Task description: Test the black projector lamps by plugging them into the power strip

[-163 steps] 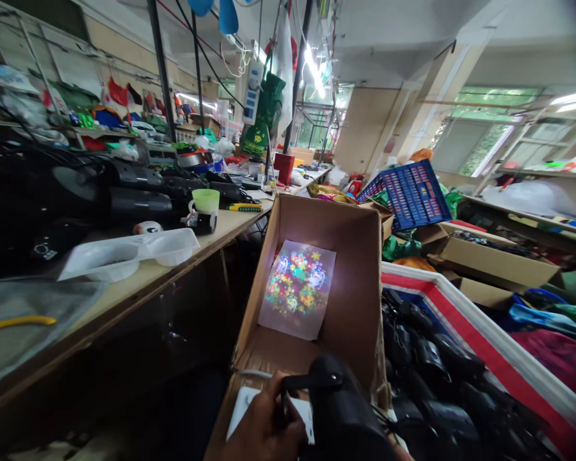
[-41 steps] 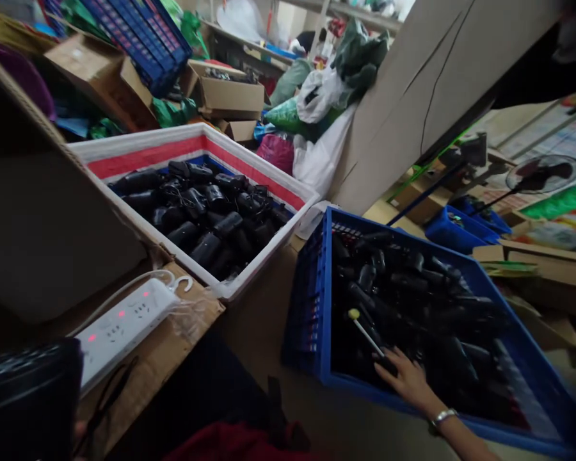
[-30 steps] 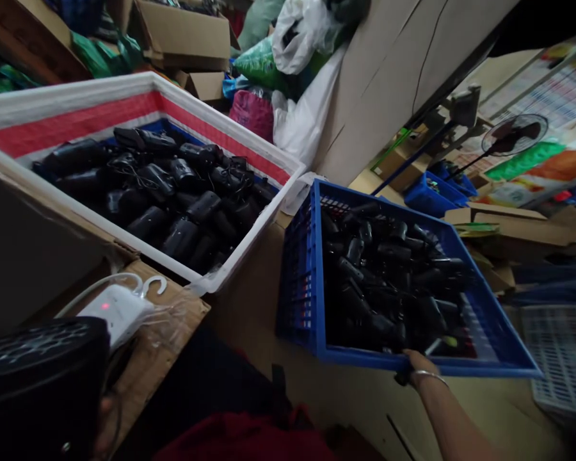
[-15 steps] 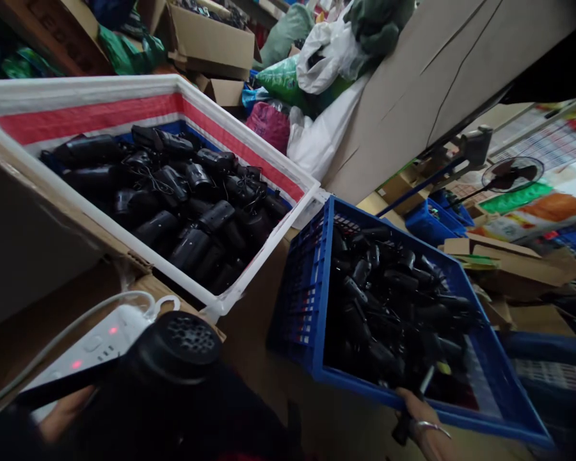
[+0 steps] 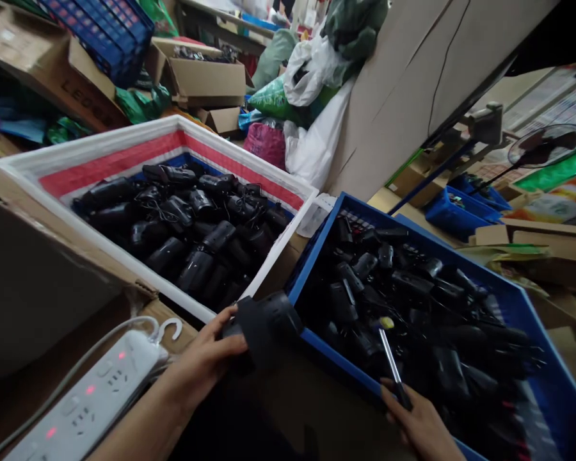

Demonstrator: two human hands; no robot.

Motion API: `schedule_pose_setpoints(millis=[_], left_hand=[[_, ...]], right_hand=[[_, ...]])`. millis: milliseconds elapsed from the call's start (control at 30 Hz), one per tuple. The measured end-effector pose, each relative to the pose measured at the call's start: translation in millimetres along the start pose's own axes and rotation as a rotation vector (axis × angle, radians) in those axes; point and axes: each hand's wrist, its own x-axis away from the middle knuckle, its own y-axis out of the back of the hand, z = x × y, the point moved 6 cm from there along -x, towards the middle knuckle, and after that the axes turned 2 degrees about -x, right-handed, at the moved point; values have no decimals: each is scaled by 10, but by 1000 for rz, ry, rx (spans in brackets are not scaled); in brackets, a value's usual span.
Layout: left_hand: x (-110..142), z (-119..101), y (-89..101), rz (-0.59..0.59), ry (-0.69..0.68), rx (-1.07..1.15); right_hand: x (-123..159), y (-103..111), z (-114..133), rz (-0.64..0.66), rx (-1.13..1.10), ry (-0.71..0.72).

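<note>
My left hand (image 5: 221, 342) is closed round a black hair dryer (image 5: 269, 323), held in the air between two containers. My right hand (image 5: 410, 416) grips a slim tool (image 5: 391, 358) with a black handle and a silver shaft; something yellow shows by its far end. That hand is over the near edge of a blue plastic crate (image 5: 312, 259), which holds many black hair dryers (image 5: 403, 282) with cords. To the left, a white-rimmed box (image 5: 110, 157) lined in red, white and blue holds more black hair dryers (image 5: 196, 269).
A white power strip (image 5: 84, 403) with red lights and a cable lies at the lower left. Behind the lined box are cardboard boxes (image 5: 206, 83) and stuffed bags (image 5: 269, 144). A slanting beige panel (image 5: 398, 96), a fan (image 5: 547, 146) and blue bins (image 5: 456, 211) stand farther right.
The hair dryer in my left hand has moved up and right, from in front of the power strip towards the blue crate. The tool in my right hand has shifted slightly left. The view has swung.
</note>
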Motion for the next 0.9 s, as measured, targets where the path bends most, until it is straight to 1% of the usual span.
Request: schedule_pose_setpoints(millis=[67, 133, 200, 300, 400, 500, 600, 700, 733, 800, 900], left_hand=[[-149, 22, -41, -37, -14, -68], [-278, 79, -92, -55, -22, -131], [-388, 149, -139, -56, -23, -167], [-527, 225, -165, -66, -18, -210], [-629, 244, -161, -61, -27, -234], [-665, 221, -150, -56, -71, -258], [-657, 203, -140, -73, -110, -289], [-643, 200, -152, -73, -123, -298], [-640, 198, -153, -77, -125, -299], [-640, 196, -143, -96, -129, -306], [-646, 197, -120, -116, -132, -320]], right_hand=[[93, -70, 319, 93, 164, 216], [164, -191, 610, 151, 223, 364], [211, -327, 829, 195, 251, 469], [253, -478, 997, 258, 255, 586], [271, -540, 1071, 300, 320, 708], [249, -556, 1098, 318, 412, 727], [251, -516, 1122, 277, 385, 763], [276, -458, 1122, 199, 309, 890], [271, -464, 1105, 201, 314, 919], [221, -522, 1052, 264, 378, 913], [128, -601, 1037, 383, 490, 829]])
